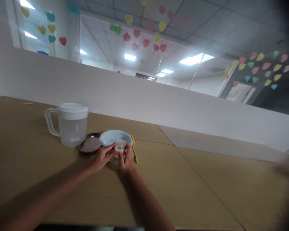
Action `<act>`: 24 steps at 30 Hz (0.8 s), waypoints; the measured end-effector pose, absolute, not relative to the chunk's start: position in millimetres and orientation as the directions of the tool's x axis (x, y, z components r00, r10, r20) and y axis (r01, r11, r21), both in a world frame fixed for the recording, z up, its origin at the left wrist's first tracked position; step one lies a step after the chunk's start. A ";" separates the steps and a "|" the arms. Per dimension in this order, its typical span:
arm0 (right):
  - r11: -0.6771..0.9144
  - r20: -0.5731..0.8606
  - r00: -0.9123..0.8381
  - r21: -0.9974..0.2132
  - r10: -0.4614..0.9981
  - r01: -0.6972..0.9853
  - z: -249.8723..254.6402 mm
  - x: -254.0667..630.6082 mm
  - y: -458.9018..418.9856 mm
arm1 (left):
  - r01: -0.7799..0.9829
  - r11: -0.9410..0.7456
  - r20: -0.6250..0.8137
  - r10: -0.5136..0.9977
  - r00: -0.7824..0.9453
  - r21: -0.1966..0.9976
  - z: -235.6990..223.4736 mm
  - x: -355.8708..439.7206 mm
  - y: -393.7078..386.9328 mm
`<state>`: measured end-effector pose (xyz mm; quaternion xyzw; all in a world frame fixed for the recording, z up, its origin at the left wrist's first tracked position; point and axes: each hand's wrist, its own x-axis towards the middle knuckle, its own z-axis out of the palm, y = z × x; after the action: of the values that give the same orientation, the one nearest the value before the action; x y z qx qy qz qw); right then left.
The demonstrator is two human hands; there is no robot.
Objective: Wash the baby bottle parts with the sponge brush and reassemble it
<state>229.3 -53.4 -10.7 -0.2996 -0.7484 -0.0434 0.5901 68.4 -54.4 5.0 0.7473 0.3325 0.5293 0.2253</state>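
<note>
Both hands are closed around a small clear cup [120,146] with something white in it. My left hand [102,158] grips its left side with the fingertips. From the right, my right hand [127,158] has its thumb and fingers around the cup. Just below them is another clear, see-through item [115,164], partly hidden, whose kind I cannot make out. Right behind the cup stands a pale blue bowl [108,137] with a thin stick-like thing in it. A slim green tool [135,154] and a yellow piece [132,139] lie against the bowl's right side.
A lidded clear pitcher [73,126] holding liquid stands at the left, its handle facing left. Between pitcher and bowl lies a round dark metal tray [83,150]. The wooden table [183,192] meets a white wall [125,99] below glass with heart-shaped notes.
</note>
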 end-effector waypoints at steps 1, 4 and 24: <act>0.815 0.910 -0.124 -0.287 0.397 0.503 -10.4 229.1 -53.6 | 0.264 -0.673 0.636 0.740 0.221 0.691 5.0 68.3 -54.3; 0.810 0.918 -0.125 -0.261 0.377 0.525 -9.6 228.6 -54.1 | 0.275 -0.671 0.627 0.741 0.238 0.689 4.9 67.8 -53.2; 0.776 0.913 -0.172 -0.201 0.370 0.598 -12.8 232.6 -51.4 | 0.132 -0.589 0.560 0.803 0.204 0.797 -9.5 67.5 -42.9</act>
<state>232.6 -51.4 -12.8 -0.3189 -0.7588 -0.1020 0.5586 67.5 -42.9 -9.5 0.7107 0.3289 0.5382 0.3117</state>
